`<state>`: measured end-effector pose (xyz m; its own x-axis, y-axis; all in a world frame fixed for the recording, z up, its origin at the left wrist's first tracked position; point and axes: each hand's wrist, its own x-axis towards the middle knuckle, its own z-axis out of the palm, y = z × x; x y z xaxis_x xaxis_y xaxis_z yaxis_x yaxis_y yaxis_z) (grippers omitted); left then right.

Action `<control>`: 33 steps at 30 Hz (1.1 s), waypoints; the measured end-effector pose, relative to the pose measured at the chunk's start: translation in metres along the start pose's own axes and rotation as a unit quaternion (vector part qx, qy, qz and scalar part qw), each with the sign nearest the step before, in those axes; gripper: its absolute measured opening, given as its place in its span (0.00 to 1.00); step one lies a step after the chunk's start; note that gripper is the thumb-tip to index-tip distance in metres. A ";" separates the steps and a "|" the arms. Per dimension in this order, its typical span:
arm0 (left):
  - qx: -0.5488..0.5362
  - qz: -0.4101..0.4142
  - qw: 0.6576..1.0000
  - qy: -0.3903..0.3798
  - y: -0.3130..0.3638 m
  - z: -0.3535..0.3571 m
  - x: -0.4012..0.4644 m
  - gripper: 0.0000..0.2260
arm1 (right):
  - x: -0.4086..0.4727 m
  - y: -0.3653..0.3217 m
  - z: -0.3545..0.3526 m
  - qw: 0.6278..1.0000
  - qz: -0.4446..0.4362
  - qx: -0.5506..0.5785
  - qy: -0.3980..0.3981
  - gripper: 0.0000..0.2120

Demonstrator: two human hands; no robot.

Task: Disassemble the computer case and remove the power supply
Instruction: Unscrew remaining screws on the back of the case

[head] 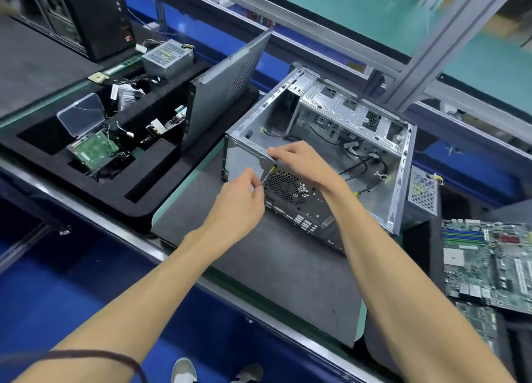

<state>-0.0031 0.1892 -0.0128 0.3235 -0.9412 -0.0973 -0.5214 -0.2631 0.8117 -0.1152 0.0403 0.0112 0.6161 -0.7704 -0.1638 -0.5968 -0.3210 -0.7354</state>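
Note:
An open grey computer case lies on its side on a grey mat, its inside holding loose cables. My left hand grips a thin screwdriver whose tip meets the rear panel just above the round fan grille. My right hand curls over the case's top rear edge right beside the tip. Its removed side panel leans upright to the left. One power supply sits at the back left, and another power supply stands behind the case at the right.
A black foam tray on the left holds a green board, a clear plastic box and small parts. A black tower stands far left. Motherboards are stacked at the right. An aluminium frame post rises behind the case.

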 end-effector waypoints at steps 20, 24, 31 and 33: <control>-0.486 -0.266 0.820 -0.143 0.016 -0.005 0.005 0.12 | -0.002 0.005 0.013 0.986 0.023 -0.152 0.070 0.20; -0.198 -0.141 0.970 -0.014 0.014 -0.003 -0.003 0.03 | -0.003 0.006 0.021 0.961 0.050 -0.250 0.103 0.26; 0.215 0.048 0.972 0.087 0.021 -0.003 -0.006 0.07 | -0.002 0.009 0.023 0.963 0.037 -0.243 0.107 0.24; 0.071 -0.009 0.997 0.043 0.022 -0.002 -0.002 0.08 | -0.002 0.009 0.023 0.964 0.033 -0.240 0.110 0.24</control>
<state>-0.0136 0.1854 0.0063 0.3964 -0.9164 -0.0559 -0.6200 -0.3122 0.7198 -0.1105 0.0513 -0.0102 0.4757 -0.8795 -0.0169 -0.8330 -0.4442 -0.3300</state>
